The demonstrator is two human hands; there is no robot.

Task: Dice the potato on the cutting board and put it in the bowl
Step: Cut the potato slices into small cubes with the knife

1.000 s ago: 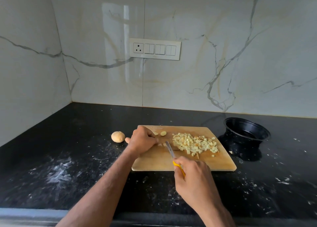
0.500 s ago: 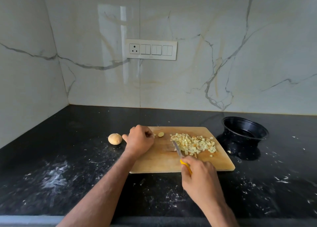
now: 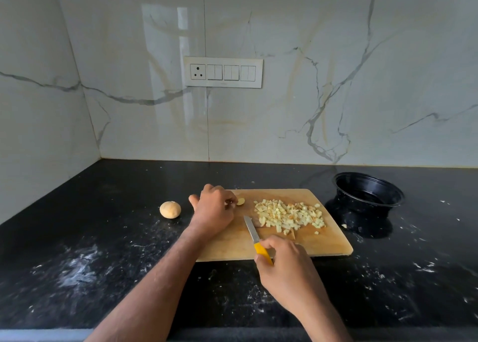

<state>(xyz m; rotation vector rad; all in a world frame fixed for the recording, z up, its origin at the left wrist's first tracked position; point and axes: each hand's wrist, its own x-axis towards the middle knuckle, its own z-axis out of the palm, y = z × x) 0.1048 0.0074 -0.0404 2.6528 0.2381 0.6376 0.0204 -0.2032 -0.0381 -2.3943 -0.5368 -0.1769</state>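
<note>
A pile of diced potato [image 3: 289,213] lies on the right half of the wooden cutting board [image 3: 323,246]. My left hand [image 3: 212,212] rests on the board's left end with its fingers curled, the fingertips right beside a small potato end piece [image 3: 241,201]; I see nothing held in it. My right hand [image 3: 284,266] grips the yellow handle of a small knife [image 3: 251,229], whose blade points away from me, just left of the pile. The black bowl [image 3: 367,186] stands empty on the counter to the right of the board.
A whole small potato [image 3: 170,209] sits on the black counter left of the board. One stray dice piece [image 3: 344,226] lies beside the bowl's base. White smears mark the counter. The marble wall with a switch panel [image 3: 223,72] rises behind.
The knife pushed a few loose pieces right into the pile, then drew back left. My left hand stayed on the board's left end, its fingertips now nearer the end piece.
</note>
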